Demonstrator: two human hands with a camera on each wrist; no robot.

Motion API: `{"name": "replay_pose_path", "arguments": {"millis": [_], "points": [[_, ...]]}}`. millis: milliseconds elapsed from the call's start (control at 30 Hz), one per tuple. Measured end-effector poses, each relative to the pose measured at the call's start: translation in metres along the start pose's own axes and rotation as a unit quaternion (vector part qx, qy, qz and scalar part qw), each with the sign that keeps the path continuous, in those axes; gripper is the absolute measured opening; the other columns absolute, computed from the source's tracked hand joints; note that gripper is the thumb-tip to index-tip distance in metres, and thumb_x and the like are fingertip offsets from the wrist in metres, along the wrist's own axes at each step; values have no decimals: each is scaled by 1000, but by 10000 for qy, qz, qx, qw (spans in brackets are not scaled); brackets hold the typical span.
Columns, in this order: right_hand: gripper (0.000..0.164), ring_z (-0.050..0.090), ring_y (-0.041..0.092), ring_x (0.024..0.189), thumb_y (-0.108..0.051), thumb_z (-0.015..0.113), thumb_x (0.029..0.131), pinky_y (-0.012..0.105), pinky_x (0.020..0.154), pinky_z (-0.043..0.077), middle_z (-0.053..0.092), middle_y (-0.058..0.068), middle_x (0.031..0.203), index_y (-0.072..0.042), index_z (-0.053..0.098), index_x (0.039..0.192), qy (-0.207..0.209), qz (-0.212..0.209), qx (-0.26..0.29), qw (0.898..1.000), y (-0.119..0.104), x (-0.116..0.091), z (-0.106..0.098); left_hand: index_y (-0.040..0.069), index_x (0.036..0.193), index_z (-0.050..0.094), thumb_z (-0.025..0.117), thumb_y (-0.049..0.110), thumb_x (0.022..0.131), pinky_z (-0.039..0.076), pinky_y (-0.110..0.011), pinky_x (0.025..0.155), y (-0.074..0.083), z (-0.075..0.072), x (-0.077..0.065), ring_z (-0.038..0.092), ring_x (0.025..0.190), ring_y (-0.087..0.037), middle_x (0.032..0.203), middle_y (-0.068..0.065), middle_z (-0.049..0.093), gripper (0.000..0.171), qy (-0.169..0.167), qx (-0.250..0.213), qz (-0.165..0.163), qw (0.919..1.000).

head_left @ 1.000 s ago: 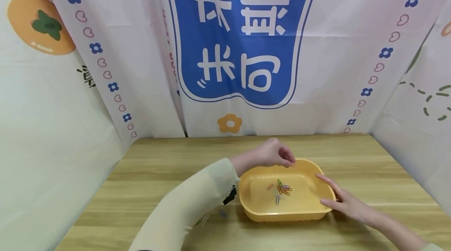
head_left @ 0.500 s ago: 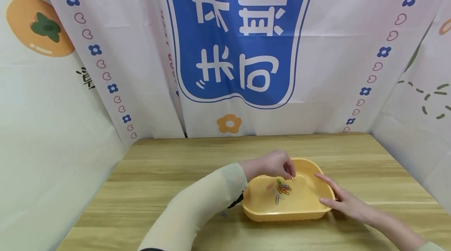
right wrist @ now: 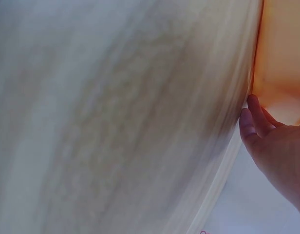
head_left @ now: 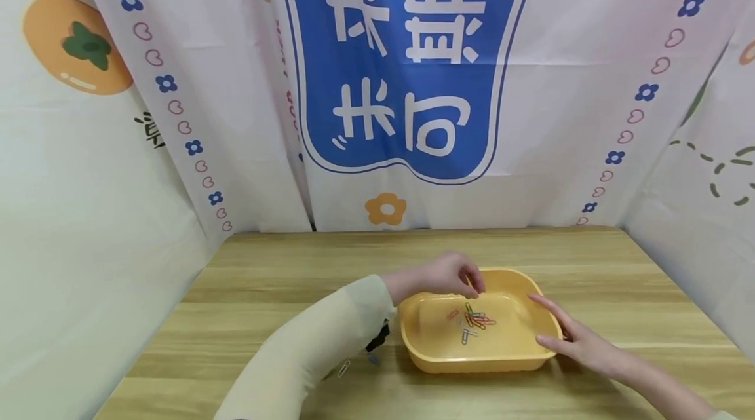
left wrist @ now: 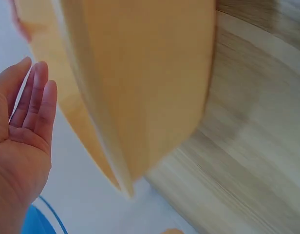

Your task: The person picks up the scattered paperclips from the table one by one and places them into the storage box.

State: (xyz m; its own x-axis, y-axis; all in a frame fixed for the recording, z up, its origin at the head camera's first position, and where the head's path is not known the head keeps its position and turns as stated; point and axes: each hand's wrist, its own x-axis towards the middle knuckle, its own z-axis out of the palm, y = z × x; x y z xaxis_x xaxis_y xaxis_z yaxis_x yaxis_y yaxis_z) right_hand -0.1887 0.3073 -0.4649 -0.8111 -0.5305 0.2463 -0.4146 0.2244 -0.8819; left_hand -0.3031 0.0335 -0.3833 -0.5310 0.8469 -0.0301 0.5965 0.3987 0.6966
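Note:
A yellow oval plastic tray [head_left: 478, 365] stands on the wooden table. Several coloured paper clips [head_left: 473, 320] lie in a loose heap on its floor, red, green and pale ones among them. Over the tray's far side hovers my left hand [head_left: 451, 274]. In the left wrist view that hand [left wrist: 23, 131] has relaxed fingers, with nothing visible between thumb and fingertips, beside the tray wall [left wrist: 145, 87]. My right hand [head_left: 578, 339] grips the tray's right end, thumb and a finger over the rim. The right wrist view has its fingertips [right wrist: 252, 105] against the tray [right wrist: 281, 48].
On the table left of the tray lie a white paper clip [head_left: 343, 369] and a small bluish item [head_left: 373, 358], partly near my left sleeve [head_left: 318, 335]. Printed cloth [head_left: 542, 145] hangs behind the wooden table [head_left: 271, 263] and on both sides.
The pinkish clip pinched by my left hand has been let go and now lies with the heap in the tray. That hand has drawn slightly up and left. The right hand stays on the tray.

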Motion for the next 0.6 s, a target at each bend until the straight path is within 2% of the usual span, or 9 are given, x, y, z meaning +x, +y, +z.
{"name": "replay_pose_path", "arguments": {"millis": [100, 233, 433, 600], "points": [[67, 42, -7, 117, 7, 50, 97, 23, 81, 51, 2, 50, 140, -4, 16, 153, -26, 2, -20, 10000, 0, 0, -1, -4, 96, 71, 72, -1, 85, 53, -19, 67, -4, -9, -17, 63, 72, -4, 83, 1, 70, 11, 245, -497, 7, 9985], [66, 40, -8, 118, 7, 50, 97, 23, 81, 51, 3, 48, 141, -3, 17, 153, 14, 41, -76, 10000, 0, -2, 0, -4, 96, 71, 72, 0, 86, 54, -22, 67, -8, -17, -44, 64, 72, -6, 86, -3, 71, 11, 471, -824, 31, 9955], [63, 37, -11, 119, 6, 53, 96, 20, 83, 49, 10, 45, 142, 5, 19, 149, 207, 130, -335, 9991, -3, -2, 3, -1, 95, 72, 71, 3, 88, 55, -27, 69, -16, -25, -89, 64, 74, -10, 86, -2, 70, 8, 850, -1085, -53, 9904], [62, 39, -11, 118, 6, 53, 95, 20, 83, 49, 7, 46, 142, 7, 19, 147, 231, 172, -297, 9991, -3, 1, 5, -1, 97, 72, 70, 6, 89, 55, -29, 71, -27, -29, -127, 65, 79, -13, 90, -2, 71, 10, 1165, -1079, -144, 9872]]}}
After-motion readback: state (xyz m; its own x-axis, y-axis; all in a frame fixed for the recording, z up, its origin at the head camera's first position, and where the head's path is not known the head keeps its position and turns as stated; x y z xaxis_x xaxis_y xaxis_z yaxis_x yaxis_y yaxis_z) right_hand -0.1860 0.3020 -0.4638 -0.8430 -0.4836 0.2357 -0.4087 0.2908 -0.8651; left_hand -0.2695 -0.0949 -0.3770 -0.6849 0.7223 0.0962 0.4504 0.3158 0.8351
